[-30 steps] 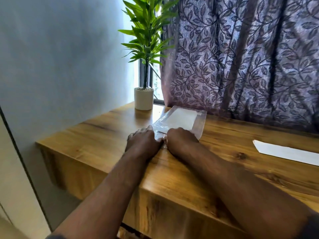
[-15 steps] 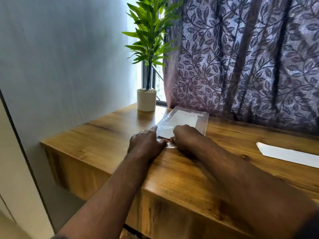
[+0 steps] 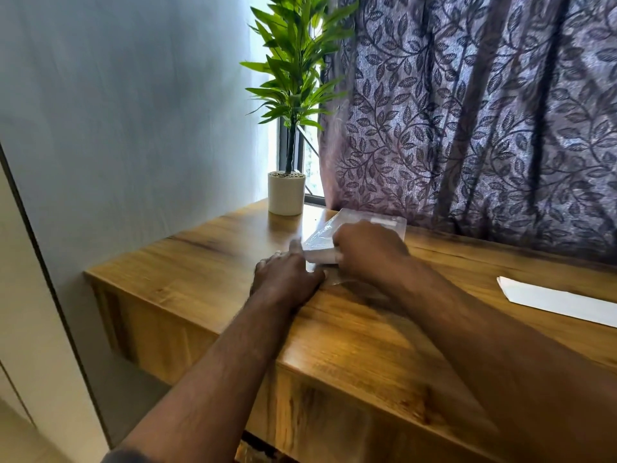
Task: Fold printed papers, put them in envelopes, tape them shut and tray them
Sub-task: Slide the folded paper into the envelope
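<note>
Wood-grain desktop (image 3: pixel 207 262) beside a curtained window: a person's two bare hands meet at a clear plastic packet (image 3: pixel 390 225) lying flat near the desk's back edge, just in front of the curtain. A white stack (image 3: pixel 320 253) shows through the film.

The right hand (image 3: pixel 367 252) covers the packet's near end, knuckles up. Its fingers curl down over the near edge of the white stack and grip it, though the fingertips are blurred. The left hand (image 3: pixel 287 279) lies knuckles up on the desk at the packet's near left corner, thumb lifted beside the film. Its fingers are tucked out of sight, so whether it pinches the plastic or only presses there cannot be told. The two hands sit just beside each other, with a loose flap of film between them. Both bare forearms reach in from the lower edge across the desk's front corner.

To the right, well apart from the packet, a long white paper (image 3: pixel 561 300) lies flat and runs out of frame. At the back left a green leafy plant (image 3: pixel 293 71) stands upright in a small white pot (image 3: pixel 286 193), near the packet but not touching it. A purple leaf-patterned curtain (image 3: pixel 484 111) hangs behind, and a pale wall (image 3: pixel 133 111) fills the left.
</note>
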A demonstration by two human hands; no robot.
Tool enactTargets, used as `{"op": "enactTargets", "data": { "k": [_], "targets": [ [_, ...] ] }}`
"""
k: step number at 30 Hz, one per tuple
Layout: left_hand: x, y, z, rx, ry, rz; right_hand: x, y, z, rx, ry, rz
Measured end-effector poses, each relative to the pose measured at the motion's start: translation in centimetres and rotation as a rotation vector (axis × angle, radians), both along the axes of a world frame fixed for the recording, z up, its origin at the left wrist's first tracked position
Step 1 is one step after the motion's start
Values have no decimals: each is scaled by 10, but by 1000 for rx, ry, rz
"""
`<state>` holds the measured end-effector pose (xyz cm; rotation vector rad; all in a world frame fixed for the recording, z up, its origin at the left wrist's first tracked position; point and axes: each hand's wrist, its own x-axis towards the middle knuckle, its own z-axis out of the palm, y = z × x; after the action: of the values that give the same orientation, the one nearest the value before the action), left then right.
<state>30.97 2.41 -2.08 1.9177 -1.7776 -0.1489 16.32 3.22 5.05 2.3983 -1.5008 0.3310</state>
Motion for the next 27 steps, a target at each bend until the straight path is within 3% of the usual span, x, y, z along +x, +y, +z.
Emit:
{"op": "enactTargets", "data": {
  "k": [13, 22, 27],
  "targets": [
    [-5, -2, -2, 60, -106, 16, -45, 46, 80, -191, -646, 273],
    [-3, 1, 1, 61, -141, -22, -97, 74, 133, -422, -722, 234],
    [-6, 2, 7, 9, -19, -20, -143, 79, 142, -526, -782, 185]
  ]
}}
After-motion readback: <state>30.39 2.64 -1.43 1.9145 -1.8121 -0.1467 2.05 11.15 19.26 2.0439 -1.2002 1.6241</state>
